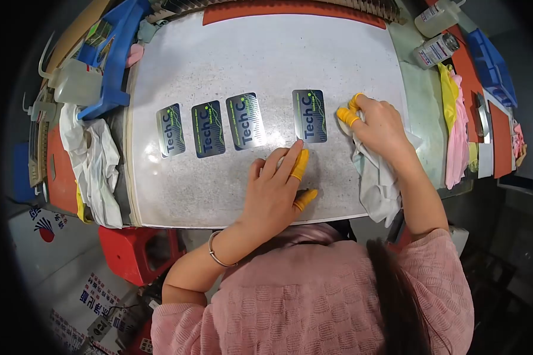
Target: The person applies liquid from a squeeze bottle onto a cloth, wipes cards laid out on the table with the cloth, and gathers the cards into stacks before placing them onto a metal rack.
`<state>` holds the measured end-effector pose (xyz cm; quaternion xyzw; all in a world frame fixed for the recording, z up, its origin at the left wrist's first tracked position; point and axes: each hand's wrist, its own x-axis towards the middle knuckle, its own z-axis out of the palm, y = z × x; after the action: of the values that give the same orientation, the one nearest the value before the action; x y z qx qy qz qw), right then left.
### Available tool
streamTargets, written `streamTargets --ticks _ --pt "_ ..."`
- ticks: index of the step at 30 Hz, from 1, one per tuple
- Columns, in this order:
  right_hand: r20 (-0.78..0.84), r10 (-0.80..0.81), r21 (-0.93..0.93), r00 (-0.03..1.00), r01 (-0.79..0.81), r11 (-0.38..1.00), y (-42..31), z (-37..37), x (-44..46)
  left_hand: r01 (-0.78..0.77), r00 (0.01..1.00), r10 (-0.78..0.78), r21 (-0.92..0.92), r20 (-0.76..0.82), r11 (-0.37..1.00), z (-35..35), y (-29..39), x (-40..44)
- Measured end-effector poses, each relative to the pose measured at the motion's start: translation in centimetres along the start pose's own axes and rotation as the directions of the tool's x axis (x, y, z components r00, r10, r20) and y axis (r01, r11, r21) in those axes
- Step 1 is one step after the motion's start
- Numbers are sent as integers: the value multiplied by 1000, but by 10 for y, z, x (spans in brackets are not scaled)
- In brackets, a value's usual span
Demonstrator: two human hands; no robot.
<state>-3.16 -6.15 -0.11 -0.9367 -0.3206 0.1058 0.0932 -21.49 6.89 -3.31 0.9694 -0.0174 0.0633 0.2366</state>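
Observation:
A dark printed card (pixel 310 116) with "Tech C." lettering lies on the white work surface in front of me. My left hand (pixel 275 186) is open, its fingers stretched forward, one fingertip at the card's lower edge. Yellow finger cots cover its index finger and thumb. To the card's right, my right hand (pixel 380 127), also wearing yellow finger cots, is closed on a white cloth (pixel 380 186) that hangs toward the table's front edge. Further left, more cards of the same print lie in a row, among them a silvery card (pixel 246 121) and a darker card (pixel 208 128).
At left stand a blue rack (pixel 119 59), a squeeze bottle (pixel 77 83) and a crumpled white cloth (pixel 92 160). On the right are a metal can (pixel 437 50), pink and yellow cloths (pixel 456 130) and a blue bin (pixel 491 68). A red stool (pixel 133 251) sits below.

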Motion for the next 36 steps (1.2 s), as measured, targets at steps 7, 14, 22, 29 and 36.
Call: streamTargets --ticks 7,14,22,29,36 --pt "-9 -46 14 999 46 999 -3 3 12 14 1000 -14 3 0 1000 -1 0 0" --pt "5 -99 -11 995 99 995 -12 3 22 6 1000 -6 15 -13 1000 0 1 0" --pt "9 -103 81 995 102 991 -41 12 57 -12 1000 12 15 -13 1000 1 -2 -1" --pt "-47 -109 53 993 111 992 -50 32 34 28 999 -28 -20 16 999 1 -3 0" --pt "-40 -203 110 978 206 972 -49 39 -14 44 998 -50 -134 -41 990 -12 -23 -23"
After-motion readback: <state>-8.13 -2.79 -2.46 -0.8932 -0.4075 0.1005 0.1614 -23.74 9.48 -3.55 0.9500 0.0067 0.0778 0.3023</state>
